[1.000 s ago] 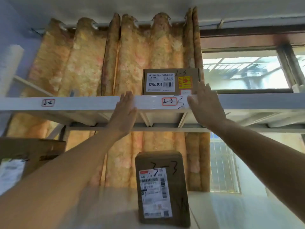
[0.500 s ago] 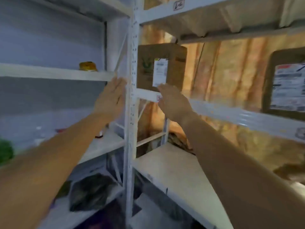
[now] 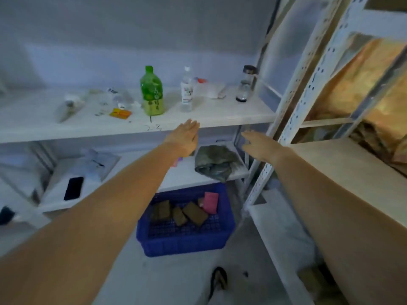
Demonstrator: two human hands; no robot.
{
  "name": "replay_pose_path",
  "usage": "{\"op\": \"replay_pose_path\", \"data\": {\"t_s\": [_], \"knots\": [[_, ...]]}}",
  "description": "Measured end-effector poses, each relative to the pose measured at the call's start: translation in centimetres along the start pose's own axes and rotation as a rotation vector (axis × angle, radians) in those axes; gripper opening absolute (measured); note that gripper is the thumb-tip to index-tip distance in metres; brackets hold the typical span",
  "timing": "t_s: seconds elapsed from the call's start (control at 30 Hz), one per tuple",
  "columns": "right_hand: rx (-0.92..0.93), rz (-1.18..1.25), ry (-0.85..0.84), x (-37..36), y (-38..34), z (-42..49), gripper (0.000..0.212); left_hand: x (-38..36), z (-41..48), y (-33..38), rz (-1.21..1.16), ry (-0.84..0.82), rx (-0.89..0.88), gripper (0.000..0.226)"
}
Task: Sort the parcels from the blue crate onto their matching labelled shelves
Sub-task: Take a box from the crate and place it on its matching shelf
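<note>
The person is holding both bare forearms out in front, and nearest the camera a dark strapped sandal (image 3: pixel 217 280) is lying on the pale floor. Just beyond it, a blue perforated plastic crate (image 3: pixel 187 246) is sitting on the floor between the two arms. Three flat brown cardboard parcels (image 3: pixel 195 213) are lying on the crate's bottom, and a pink wrapped parcel (image 3: pixel 210 202) is leaning near its far right corner.

Above the crate, the left hand (image 3: pixel 184 137) is hanging in the air with straight fingers close together, holding nothing. Its fingertips are overlapping the front edge of the upper white shelf board (image 3: pixel 220 119); whether they are touching it cannot be told. The right hand (image 3: pixel 256 145) is hovering beside it, fingers straight and empty, just left of a white perforated metal upright (image 3: pixel 293 102).

Behind the hands, a crumpled grey-green bag (image 3: pixel 214 161) is resting on the lower white shelf (image 3: pixel 180 179), and a black phone (image 3: pixel 73 188) is lying further left.

On the upper board, handwritten digits (image 3: pixel 154 128) are showing at the front edge. A green plastic bottle (image 3: pixel 152 91), a clear bottle with a white cap (image 3: pixel 186 91) and a glass jar with a dark lid (image 3: pixel 245 84) are standing upright, with an orange packet (image 3: pixel 120 113) lying flat to the left. At far right, orange crumpled curtain fabric (image 3: pixel 363 89) is hanging behind the second rack.
</note>
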State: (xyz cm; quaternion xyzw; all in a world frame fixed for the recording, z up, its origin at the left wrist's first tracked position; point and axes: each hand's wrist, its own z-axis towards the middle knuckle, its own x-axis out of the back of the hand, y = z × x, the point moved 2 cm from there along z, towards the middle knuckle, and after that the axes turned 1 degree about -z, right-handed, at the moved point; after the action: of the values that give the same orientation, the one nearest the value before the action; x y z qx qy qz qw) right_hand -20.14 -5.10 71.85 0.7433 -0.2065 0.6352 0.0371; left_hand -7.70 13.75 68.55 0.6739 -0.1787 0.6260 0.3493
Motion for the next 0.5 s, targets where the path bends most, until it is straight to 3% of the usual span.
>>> {"op": "replay_pose_path", "data": {"t_s": [0.2, 0.37, 0.5], "knots": [[0.019, 0.158, -0.163, -6.3, 1.4, 5.3, 0.051, -6.6, 0.0, -3.3, -0.088, -0.148, 0.202, 0.052], [-0.039, 0.212, -0.347, -14.1, 6.4, 9.6, 0.032, -14.0, 0.2, -5.8, -0.081, -0.32, 0.306, 0.052], [-0.075, 0.158, -0.572, -19.0, 9.8, 12.9, 0.054, -18.7, 1.1, -6.7, -0.09, -0.408, 0.382, 0.05]]}}
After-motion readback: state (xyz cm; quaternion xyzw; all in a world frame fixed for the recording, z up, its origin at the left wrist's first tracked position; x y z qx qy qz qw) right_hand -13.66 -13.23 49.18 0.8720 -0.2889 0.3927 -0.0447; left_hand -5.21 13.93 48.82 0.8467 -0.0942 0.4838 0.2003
